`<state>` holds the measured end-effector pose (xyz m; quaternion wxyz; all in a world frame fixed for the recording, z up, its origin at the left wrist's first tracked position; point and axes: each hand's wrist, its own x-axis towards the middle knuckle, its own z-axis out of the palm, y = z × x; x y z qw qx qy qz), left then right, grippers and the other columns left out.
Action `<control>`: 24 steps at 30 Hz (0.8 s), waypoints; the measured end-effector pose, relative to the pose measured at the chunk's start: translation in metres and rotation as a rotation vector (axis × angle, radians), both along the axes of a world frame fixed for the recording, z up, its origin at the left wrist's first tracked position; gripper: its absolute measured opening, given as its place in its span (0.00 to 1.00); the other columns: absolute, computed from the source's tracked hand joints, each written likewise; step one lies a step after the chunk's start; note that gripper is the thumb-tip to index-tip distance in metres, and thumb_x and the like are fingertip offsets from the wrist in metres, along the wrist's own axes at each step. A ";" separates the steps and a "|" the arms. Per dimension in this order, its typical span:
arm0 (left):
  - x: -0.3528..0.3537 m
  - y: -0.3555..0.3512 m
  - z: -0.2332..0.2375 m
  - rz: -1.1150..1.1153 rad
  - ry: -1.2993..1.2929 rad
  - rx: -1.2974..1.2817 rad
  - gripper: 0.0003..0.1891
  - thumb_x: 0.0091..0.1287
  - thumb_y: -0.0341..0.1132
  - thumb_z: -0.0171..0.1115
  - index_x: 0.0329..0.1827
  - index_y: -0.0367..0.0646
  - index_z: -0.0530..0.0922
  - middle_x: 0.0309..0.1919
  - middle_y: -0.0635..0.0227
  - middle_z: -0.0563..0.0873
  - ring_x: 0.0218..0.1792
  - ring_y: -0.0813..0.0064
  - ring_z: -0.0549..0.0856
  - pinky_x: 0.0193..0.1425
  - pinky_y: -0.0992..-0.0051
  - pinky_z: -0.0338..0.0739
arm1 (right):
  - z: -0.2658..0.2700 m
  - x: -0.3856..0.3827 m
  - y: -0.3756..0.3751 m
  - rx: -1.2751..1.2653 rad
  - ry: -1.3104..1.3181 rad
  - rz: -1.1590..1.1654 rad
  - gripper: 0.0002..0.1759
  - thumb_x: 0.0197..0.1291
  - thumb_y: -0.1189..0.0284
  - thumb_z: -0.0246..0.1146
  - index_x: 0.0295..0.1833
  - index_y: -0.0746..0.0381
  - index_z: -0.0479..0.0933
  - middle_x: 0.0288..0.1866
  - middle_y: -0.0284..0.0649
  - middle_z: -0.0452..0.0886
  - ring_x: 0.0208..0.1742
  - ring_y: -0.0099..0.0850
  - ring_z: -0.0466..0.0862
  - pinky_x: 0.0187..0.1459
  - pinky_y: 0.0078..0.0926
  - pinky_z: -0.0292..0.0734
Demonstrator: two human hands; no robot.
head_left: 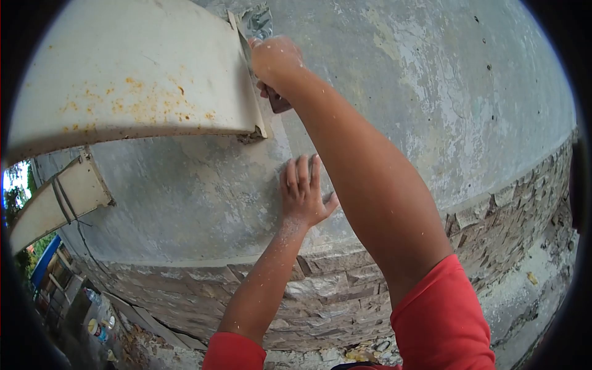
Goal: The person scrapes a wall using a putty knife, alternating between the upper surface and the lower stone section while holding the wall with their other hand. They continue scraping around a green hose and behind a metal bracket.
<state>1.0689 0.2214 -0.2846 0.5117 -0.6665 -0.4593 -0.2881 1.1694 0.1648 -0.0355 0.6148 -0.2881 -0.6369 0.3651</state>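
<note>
My right hand (275, 61) is closed around a tool with a dark reddish-brown handle (279, 102); the handle's end sticks out below the fist. The fist is against the grey wall (357, 92), close beside the right edge of a cream metal panel (154, 74) with rust spots. Whatever blade the tool has is hidden. My left hand (302, 190) lies on the wall below the panel's corner, palm down and fingers pointing up, holding nothing. White flecks cover both forearms.
Layered stone cladding (333, 290) runs along the wall's lower part. A second cream metal piece (61, 200) with a dark cord around it juts out at the left. A bottle (97, 330) and rubble lie on the ground at lower left.
</note>
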 end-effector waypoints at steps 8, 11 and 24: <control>0.016 0.006 0.042 -0.108 0.085 0.041 0.43 0.59 0.60 0.59 0.70 0.38 0.62 0.68 0.52 0.64 0.73 0.51 0.59 0.77 0.46 0.50 | -0.047 0.007 0.009 -0.030 -0.046 0.014 0.30 0.71 0.52 0.53 0.29 0.70 0.74 0.16 0.39 0.70 0.16 0.32 0.77 0.16 0.34 0.74; 0.019 0.004 0.047 -0.162 0.056 0.052 0.44 0.57 0.57 0.61 0.71 0.38 0.60 0.70 0.52 0.62 0.72 0.50 0.59 0.77 0.45 0.49 | -0.029 0.021 0.006 -0.065 -0.170 -0.003 0.30 0.71 0.52 0.53 0.28 0.70 0.74 0.16 0.41 0.72 0.15 0.33 0.78 0.16 0.35 0.74; 0.016 0.001 0.041 -0.133 0.065 -0.004 0.45 0.59 0.59 0.59 0.73 0.40 0.59 0.75 0.50 0.55 0.77 0.46 0.51 0.77 0.42 0.45 | -0.083 0.029 0.032 0.073 -0.170 -0.133 0.28 0.70 0.56 0.54 0.40 0.75 0.80 0.32 0.57 0.84 0.28 0.47 0.86 0.31 0.39 0.81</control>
